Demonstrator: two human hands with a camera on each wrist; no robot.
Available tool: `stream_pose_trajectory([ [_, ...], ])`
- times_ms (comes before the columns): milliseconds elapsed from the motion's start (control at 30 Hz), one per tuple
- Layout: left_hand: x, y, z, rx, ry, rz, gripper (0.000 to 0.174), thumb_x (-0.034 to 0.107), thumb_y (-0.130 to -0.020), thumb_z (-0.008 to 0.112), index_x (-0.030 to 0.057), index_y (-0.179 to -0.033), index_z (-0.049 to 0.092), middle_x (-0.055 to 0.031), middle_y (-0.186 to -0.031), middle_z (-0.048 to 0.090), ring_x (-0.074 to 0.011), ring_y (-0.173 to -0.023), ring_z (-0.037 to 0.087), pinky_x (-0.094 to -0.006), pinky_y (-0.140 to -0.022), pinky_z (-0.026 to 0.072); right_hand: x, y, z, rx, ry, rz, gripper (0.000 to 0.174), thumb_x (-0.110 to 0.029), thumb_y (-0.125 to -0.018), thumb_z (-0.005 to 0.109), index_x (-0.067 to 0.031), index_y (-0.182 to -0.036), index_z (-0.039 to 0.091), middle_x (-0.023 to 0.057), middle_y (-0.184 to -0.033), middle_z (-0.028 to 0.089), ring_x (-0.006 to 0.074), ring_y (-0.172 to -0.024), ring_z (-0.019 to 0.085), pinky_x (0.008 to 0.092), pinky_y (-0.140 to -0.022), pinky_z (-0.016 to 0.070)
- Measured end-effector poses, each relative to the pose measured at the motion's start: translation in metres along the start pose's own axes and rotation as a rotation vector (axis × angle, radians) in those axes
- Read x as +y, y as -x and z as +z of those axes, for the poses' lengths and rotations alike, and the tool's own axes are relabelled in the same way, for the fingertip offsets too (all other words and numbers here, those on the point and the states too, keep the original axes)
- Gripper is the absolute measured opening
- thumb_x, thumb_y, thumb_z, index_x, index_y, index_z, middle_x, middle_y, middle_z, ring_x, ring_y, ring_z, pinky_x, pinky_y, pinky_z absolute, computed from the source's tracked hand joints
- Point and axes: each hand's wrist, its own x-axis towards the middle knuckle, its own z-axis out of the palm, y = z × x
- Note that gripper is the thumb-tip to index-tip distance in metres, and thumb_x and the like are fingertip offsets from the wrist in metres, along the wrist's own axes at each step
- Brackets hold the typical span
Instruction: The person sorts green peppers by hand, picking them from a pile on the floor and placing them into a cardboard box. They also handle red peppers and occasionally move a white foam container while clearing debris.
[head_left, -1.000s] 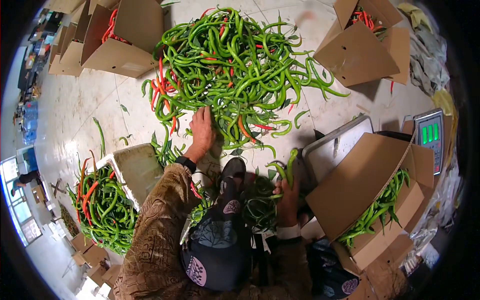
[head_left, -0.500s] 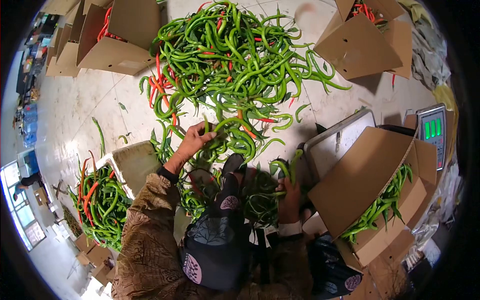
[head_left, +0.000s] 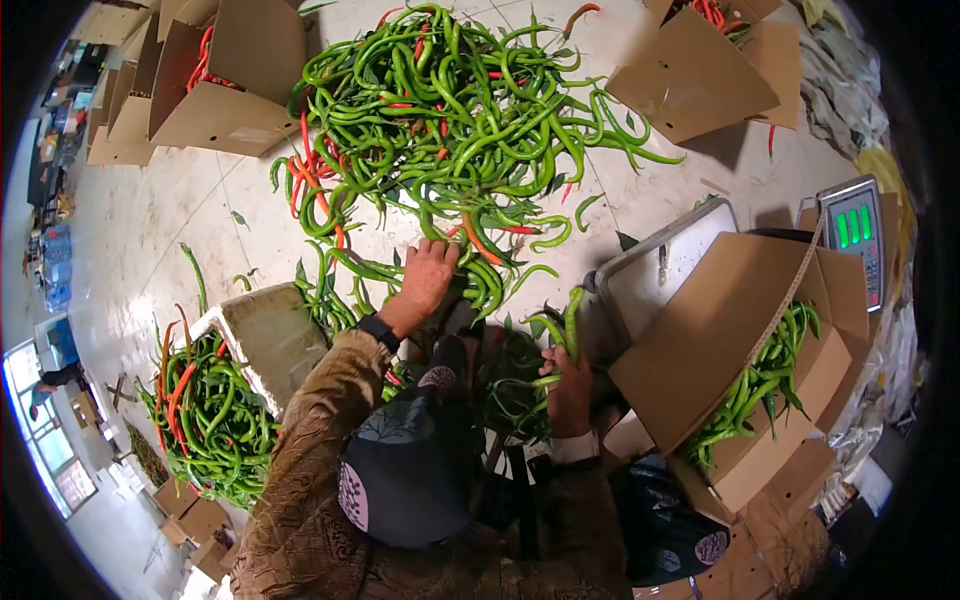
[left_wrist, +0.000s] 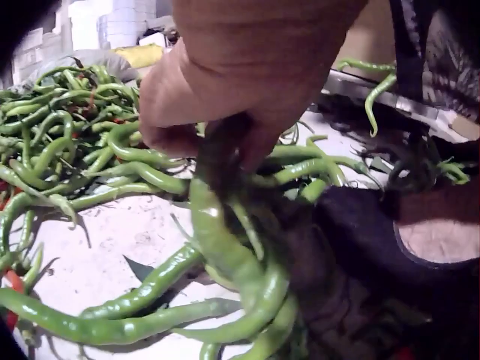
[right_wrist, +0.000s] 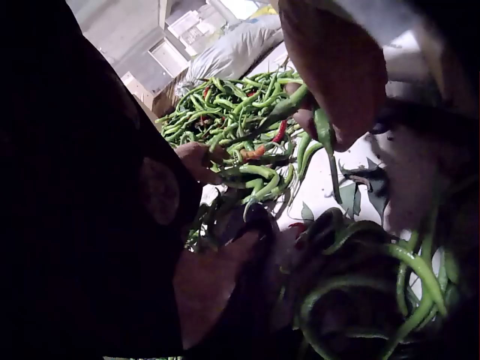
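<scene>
My left hand (head_left: 430,275) reaches to the near edge of a heap of long green chili peppers (head_left: 450,110). In the left wrist view its thumb and fingers pinch the upper end of a curved green chili pepper (left_wrist: 217,240), with other peppers lying around it. My right hand (head_left: 570,390) is held low beside my right leg and grips a few green chili peppers (head_left: 571,325) that stick up past the fingers. Below that hand, more green peppers (right_wrist: 420,277) lie in shadow near my feet.
An open carton (head_left: 690,340) of green peppers leans at the right, by a scale with a lit display (head_left: 856,230). At left a white foam box (head_left: 265,340) stands beside piled peppers (head_left: 215,430). Cartons with red peppers (head_left: 225,115) stand at the far left and far right (head_left: 690,80).
My left hand drew back from the heap holding a pepper, then moved forward again to the peppers at the near edge. The right hand stays low with its peppers.
</scene>
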Motion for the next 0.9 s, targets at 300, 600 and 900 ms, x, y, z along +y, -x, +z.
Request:
stream_pose_trajectory([
  [300,-0.011,0.013,-0.069,-0.132,0.710,-0.155,0.025,0.021,-0.089,0.067,0.0024,-0.106,0.063,-0.0151,-0.082,0.068,-0.0297,-0.075,0.067,-0.0401,-0.064,0.0488,-0.019,0.022,0.017,-0.100,-0.138,-0.026,0.026,-0.013,-0.097,0.058,-0.0040,-0.121,0.053,0.0072,-0.094,0.062,0.0111,-0.075,0.053,0.0270,-0.070,0.0463],
  [600,0.067,0.004,-0.248,-0.434,0.836,0.045,0.034,0.033,-0.097,0.061,0.0044,-0.114,0.066,-0.0046,-0.072,0.063,-0.0140,-0.063,0.055,-0.0320,-0.060,0.0459,-0.074,0.039,0.114,-0.508,-0.479,-0.297,0.043,-0.009,-0.088,0.069,-0.0072,-0.128,0.054,0.0018,-0.109,0.059,0.0124,-0.098,0.057,0.0281,-0.082,0.0462],
  [900,0.116,-0.001,-0.361,-0.246,1.485,-0.329,0.040,0.034,-0.097,0.059,0.0026,-0.121,0.061,-0.0100,-0.101,0.069,-0.0172,-0.089,0.066,-0.0331,-0.073,0.0559,-0.175,0.133,0.100,-0.414,-0.130,-0.662,0.051,-0.002,-0.088,0.066,-0.0056,-0.133,0.044,0.0053,-0.109,0.056,0.0137,-0.096,0.055,0.0309,-0.084,0.0512],
])
